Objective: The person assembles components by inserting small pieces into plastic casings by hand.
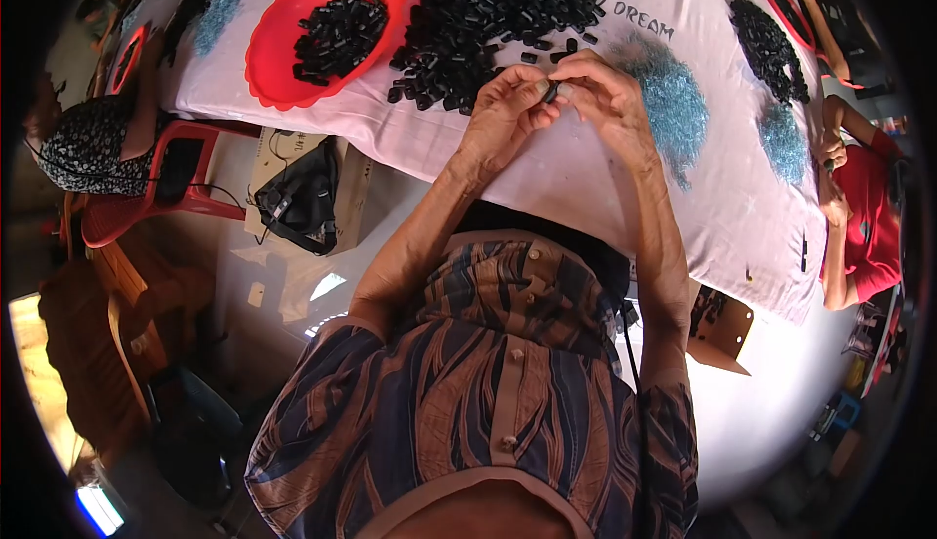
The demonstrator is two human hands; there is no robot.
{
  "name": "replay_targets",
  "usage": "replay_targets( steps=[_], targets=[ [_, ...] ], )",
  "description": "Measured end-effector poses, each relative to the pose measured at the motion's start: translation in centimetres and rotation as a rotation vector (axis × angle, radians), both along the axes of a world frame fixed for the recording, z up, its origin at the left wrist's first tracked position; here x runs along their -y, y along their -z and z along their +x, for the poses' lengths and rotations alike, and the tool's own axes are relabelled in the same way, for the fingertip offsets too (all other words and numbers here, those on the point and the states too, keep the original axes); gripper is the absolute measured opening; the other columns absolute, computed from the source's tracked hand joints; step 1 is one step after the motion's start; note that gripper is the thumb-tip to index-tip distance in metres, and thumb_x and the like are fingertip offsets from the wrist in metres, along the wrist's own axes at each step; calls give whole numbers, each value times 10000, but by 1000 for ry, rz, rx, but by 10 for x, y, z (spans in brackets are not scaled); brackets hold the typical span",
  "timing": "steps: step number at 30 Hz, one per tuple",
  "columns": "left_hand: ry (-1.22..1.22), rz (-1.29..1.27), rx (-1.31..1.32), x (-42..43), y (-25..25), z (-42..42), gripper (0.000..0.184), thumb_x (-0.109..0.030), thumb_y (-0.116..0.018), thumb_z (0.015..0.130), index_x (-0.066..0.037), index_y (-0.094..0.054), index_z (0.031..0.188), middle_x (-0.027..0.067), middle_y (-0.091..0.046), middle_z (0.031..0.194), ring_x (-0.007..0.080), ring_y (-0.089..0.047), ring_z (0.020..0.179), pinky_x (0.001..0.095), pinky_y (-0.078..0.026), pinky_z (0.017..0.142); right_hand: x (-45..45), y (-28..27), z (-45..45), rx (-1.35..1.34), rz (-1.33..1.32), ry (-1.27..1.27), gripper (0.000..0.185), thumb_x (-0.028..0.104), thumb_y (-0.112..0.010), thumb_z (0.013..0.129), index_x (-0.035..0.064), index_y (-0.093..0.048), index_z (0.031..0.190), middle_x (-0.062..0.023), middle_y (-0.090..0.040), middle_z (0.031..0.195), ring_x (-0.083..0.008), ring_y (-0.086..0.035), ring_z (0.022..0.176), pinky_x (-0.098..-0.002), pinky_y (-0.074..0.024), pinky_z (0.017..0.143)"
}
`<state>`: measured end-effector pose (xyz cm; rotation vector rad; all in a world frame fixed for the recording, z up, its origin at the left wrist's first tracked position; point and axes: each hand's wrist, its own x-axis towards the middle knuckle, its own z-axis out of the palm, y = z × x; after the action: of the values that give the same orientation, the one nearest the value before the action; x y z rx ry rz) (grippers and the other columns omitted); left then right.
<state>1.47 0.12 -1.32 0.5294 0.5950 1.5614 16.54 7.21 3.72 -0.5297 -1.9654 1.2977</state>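
Note:
My left hand [501, 121] pinches a small black cylindrical piece [550, 93] between thumb and fingers over the cloth-covered table. My right hand [607, 100] meets it there, its thumb and fingers pressed together at the piece; whatever those fingertips hold is too small to make out. Just beyond both hands spreads a large heap of similar black pieces [498, 2]. Beside my right hand lies a pile of thin, shiny, bluish bits [672, 109]. A red basin [262, 59] with more black pieces inside stands to the left of the heap.
A pink printed cloth [586, 183] covers the table. At the right edge, a person in red [872, 212] works near another black heap [766, 46] and bluish pile [783, 144]. Someone in a patterned top [93, 148] sits left, by a red chair [181, 183]. A black bag [303, 202] rests on a box.

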Motion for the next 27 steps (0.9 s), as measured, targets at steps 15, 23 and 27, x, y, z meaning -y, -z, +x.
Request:
replay_targets(
  steps=[15, 23, 27],
  targets=[
    [-84, -6, -224, 6, -14, 6, 131, -95, -533, 946, 16, -601, 958, 94, -651, 856, 168, -646, 719, 276, -538, 653, -7, 8, 4, 40, -242, 80, 71, 58, -620, 866, 27, -659, 916, -6, -597, 706, -52, -479, 575, -198, -394, 518],
    [-168, -8, -224, 5, -14, 8, 69, -23, -578, 905, 21, -624, 932, 104, -674, 854, 158, -645, 734, 268, -530, 668, -6, 2, 4, 42, -293, 49, 125, 41, -545, 901, -5, -647, 957, -27, -578, 721, -104, -512, 605, -232, -434, 565],
    [-168, -3, -222, 5, -15, 7, 64, -24, -579, 904, 15, -624, 926, 102, -675, 841, 158, -645, 732, 266, -529, 672, -6, 1, 5, 30, -327, 28, 168, 16, -493, 907, -13, -640, 984, -38, -573, 725, -114, -504, 612, -245, -439, 591]
  ],
)
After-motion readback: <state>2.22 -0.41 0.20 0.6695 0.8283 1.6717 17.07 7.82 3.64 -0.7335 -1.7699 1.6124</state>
